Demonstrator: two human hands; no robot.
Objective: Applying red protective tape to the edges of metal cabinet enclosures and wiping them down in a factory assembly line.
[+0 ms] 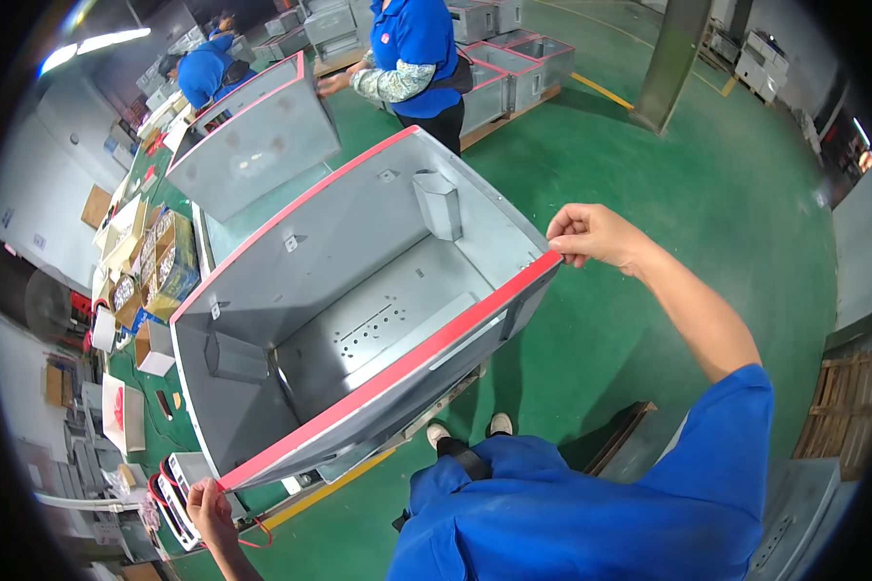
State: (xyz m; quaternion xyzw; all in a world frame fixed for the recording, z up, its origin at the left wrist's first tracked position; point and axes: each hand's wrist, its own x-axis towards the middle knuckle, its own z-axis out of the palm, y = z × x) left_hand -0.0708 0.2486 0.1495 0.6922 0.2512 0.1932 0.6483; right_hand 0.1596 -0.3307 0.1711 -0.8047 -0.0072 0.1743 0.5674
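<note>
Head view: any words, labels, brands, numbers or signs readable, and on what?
No text can be read.
Box: no lettering I can make out, only holes and slots in its floor.
Red strip: none legible.
Badge on a co-worker's blue shirt: too small to read.
Marks on the left wall: too blurred to tell if they are text.

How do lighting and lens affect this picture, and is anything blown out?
Head view: the ceiling light at upper left is blown out; soft shadows darken the green floor near the shoes; fisheye bends the edges of the grey box, with black corners; the right hand reads clearly.
</note>
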